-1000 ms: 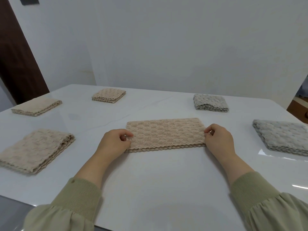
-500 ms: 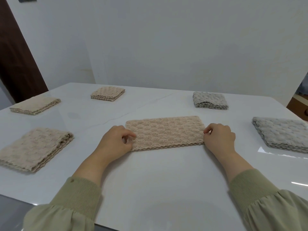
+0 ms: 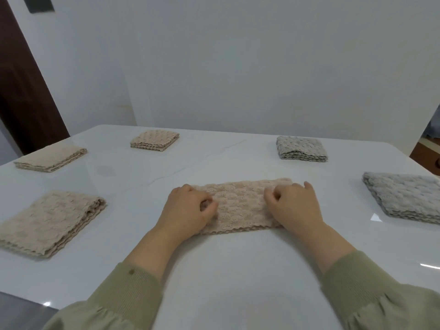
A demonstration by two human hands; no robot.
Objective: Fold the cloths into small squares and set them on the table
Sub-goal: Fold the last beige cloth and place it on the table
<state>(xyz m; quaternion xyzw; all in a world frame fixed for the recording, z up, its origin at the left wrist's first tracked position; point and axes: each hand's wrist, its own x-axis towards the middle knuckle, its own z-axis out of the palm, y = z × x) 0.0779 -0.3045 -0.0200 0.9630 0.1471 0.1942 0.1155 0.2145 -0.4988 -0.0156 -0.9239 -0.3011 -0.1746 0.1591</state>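
Observation:
A beige textured cloth (image 3: 240,208), folded into a long strip, lies across the middle of the white table (image 3: 226,270). My left hand (image 3: 188,210) lies on its left end with fingers curled, thumb and forefinger pinching the fabric. My right hand (image 3: 295,206) covers the right end, fingers curled into the cloth. Both ends of the strip are hidden under my hands. Only the middle section and the scalloped near edge show.
Folded beige cloths lie at near left (image 3: 50,222), far left (image 3: 51,157) and back left (image 3: 154,141). Folded grey cloths lie at back right (image 3: 301,151) and right (image 3: 404,198). A white wall stands behind the table; a dark door is at left.
Both hands have slid inward from the strip's outer ends onto its top. The strip itself stays in the same place, and the view has tilted slightly.

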